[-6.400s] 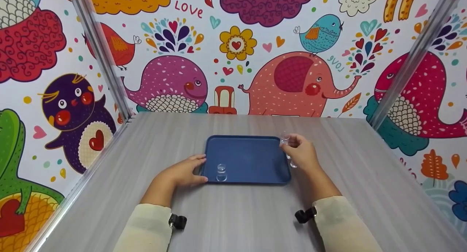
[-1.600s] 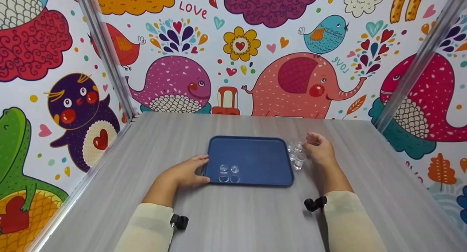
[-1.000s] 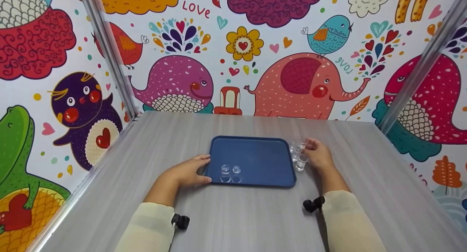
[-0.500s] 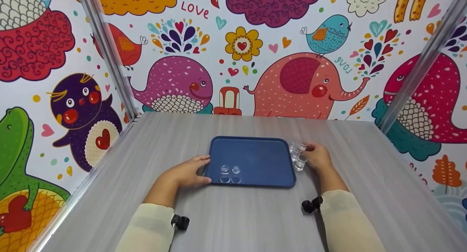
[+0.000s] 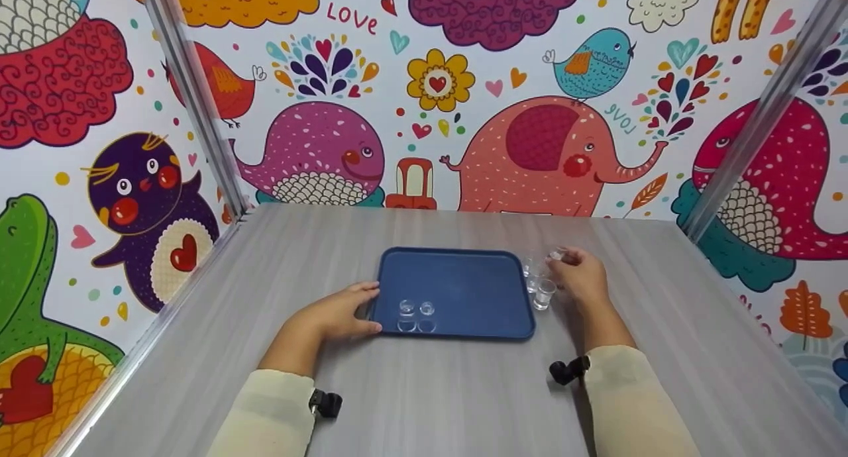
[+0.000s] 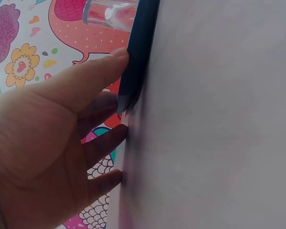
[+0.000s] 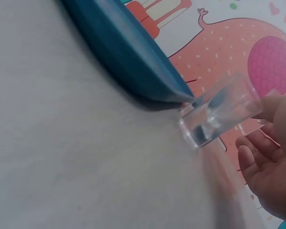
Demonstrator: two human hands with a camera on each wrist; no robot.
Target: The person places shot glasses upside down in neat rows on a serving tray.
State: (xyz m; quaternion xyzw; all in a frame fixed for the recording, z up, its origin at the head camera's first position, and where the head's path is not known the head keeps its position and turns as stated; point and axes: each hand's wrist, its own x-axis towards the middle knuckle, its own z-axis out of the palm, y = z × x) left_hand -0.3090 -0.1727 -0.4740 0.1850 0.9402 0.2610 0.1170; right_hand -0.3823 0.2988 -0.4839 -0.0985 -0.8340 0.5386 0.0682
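Observation:
On the left side of the blue tray (image 5: 457, 291) rests my left hand (image 5: 338, 311), its thumb against the rim and its other fingers spread, as the left wrist view shows. Two clear shot glasses stand side by side near the tray's front left corner, a left one (image 5: 407, 316) and a right one (image 5: 427, 316). Beyond the tray's right edge, my right hand (image 5: 582, 275) pinches a clear shot glass (image 5: 555, 253) between thumb and fingers. More shot glasses (image 5: 544, 295) stand close together between that hand and the tray. One glass (image 7: 219, 112) partly hides the right fingers in the right wrist view.
The tray lies on a grey wood-grain table (image 5: 450, 397). Walls printed with cartoon animals (image 5: 530, 159) enclose its back and sides, with metal posts (image 5: 199, 106) at the corners. Each sleeve carries a small black wrist camera (image 5: 568, 371).
Since the earliest frame a second glass has come to stand on the tray beside the first. In the last half second my right hand has lifted a glass slightly. My left hand stays put.

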